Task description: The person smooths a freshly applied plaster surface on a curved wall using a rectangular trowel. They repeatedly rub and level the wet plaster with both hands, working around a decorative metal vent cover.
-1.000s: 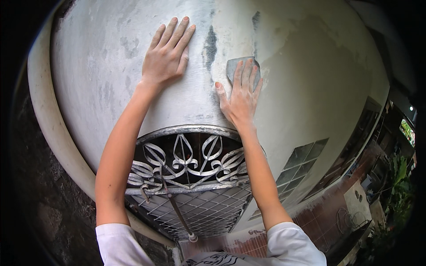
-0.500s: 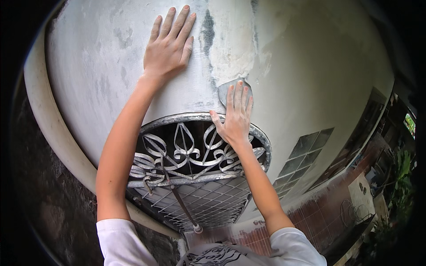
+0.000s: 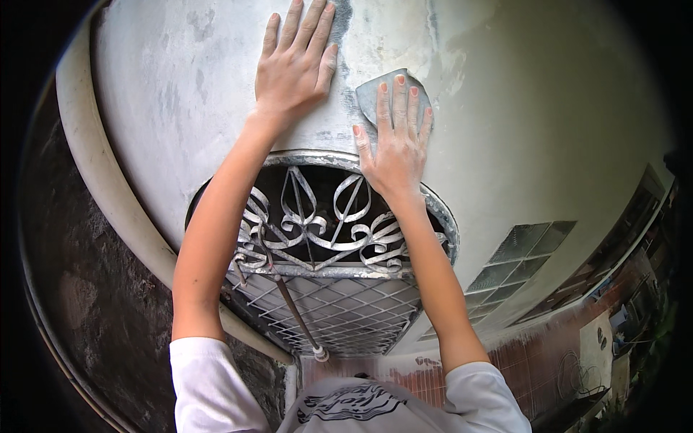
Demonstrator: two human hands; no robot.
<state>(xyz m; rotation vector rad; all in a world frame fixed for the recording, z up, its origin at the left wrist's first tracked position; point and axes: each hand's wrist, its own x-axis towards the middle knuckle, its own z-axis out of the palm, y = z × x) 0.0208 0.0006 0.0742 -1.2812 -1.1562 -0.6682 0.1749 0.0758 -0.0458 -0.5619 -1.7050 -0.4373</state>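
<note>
My left hand (image 3: 292,76) lies flat on the pale plastered wall (image 3: 173,130), fingers stretched out and dusty. It rests left of a dark grey streak (image 3: 342,22). My right hand (image 3: 395,148) is pressed to the wall just above the arched opening (image 3: 325,157). Beneath its fingers is a grey sheet that looks like sandpaper (image 3: 372,99), held flat against the wall. White dust coats the fingers of both hands. The sheet's lower part is hidden behind my right hand.
Scrolled metal grillwork (image 3: 310,224) fills the arch, with a diamond lattice (image 3: 354,310) below. A rod (image 3: 297,314) crosses the lattice. A pale curved pipe-like edge (image 3: 83,123) runs along the left. A paned window (image 3: 516,256) and reddish tiles (image 3: 520,357) are at right.
My right hand and the sandpaper have slid up the wall, farther above the arch. My left hand stays flat on the wall, slightly nearer the dark streak. The view has shifted.
</note>
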